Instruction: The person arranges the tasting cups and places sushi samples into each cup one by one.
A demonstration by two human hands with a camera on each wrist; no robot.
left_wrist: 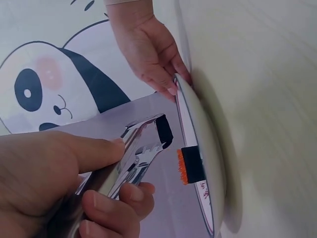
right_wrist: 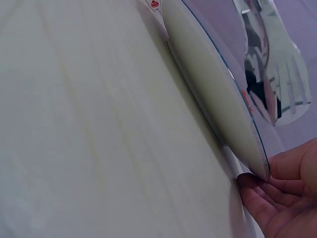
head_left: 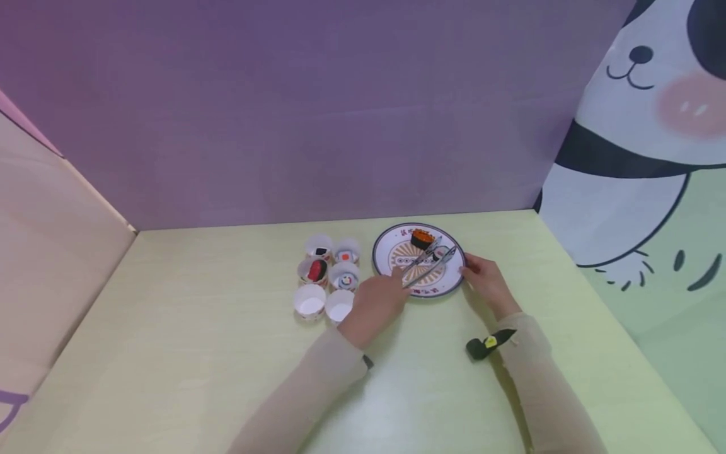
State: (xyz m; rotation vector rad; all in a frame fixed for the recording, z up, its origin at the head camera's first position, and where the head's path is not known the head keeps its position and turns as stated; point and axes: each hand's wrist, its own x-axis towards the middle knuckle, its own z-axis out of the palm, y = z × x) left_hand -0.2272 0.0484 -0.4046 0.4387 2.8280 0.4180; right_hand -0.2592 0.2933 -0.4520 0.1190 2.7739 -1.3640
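Observation:
My left hand [head_left: 377, 306] grips a pair of metal tongs [left_wrist: 143, 144] over the plate. Between the tong tips is a small sushi roll [head_left: 439, 253], white with a dark wrap; in the left wrist view its dark side [left_wrist: 164, 131] shows, held above the plate's surface. With thumb and fingers, my right hand [head_left: 489, 284] pinches the right rim of the round white plate [head_left: 382, 258], which has a blue edge and a printed pattern. Toward the plate's back stands a roe sushi [head_left: 422, 238], orange on top with a black wrap.
Left of the plate, several small paper cups [head_left: 310, 302] stand in two columns. A red-topped sushi [head_left: 317, 270] and other small pieces lie in some of them. A purple wall [head_left: 317, 126] rises behind the table, and a panda-printed panel [head_left: 618, 208] stands at right.

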